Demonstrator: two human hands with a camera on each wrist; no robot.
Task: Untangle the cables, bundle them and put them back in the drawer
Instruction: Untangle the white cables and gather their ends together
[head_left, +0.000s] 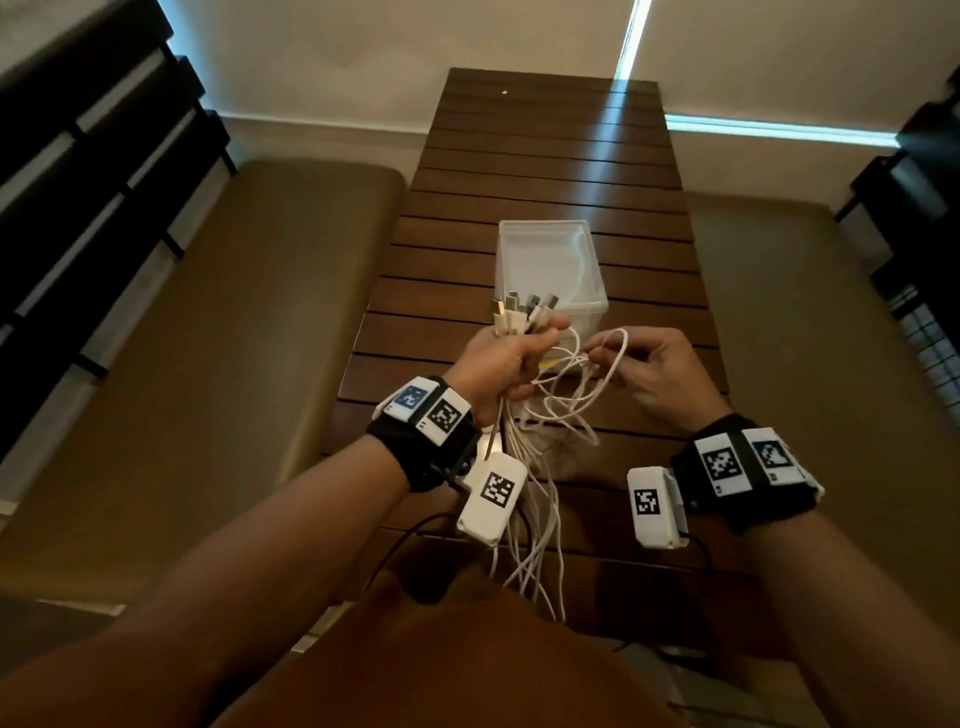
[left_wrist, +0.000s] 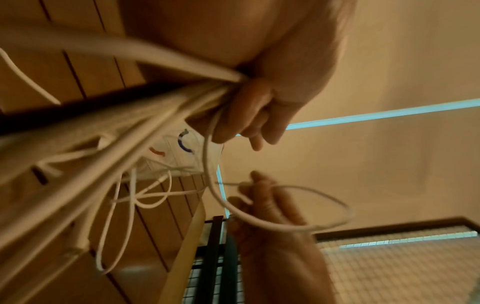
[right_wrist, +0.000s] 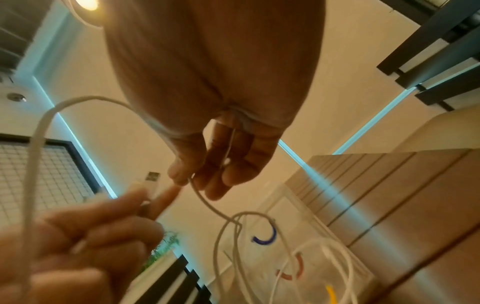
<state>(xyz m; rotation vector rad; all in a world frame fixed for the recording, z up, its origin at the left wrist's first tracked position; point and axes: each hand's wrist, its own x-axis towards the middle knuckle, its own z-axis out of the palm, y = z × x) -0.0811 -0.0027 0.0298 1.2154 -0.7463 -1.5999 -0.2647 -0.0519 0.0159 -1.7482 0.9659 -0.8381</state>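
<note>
Two hands are seen: the left hand (head_left: 506, 364) and the right hand (head_left: 657, 374). One bunch of white cables (head_left: 535, 467) is counted; its strands are too tangled for a number, though about five plug ends (head_left: 524, 306) are counted just before one clear plastic container (head_left: 550, 270). One slatted wooden table (head_left: 545, 156) is seen under the container.

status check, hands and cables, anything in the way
Left hand grips the cables below their plugs. Right hand pinches one loop, teasing it free. Tangle still hangs between hands; clear box behind on table, nothing blocking.
</note>
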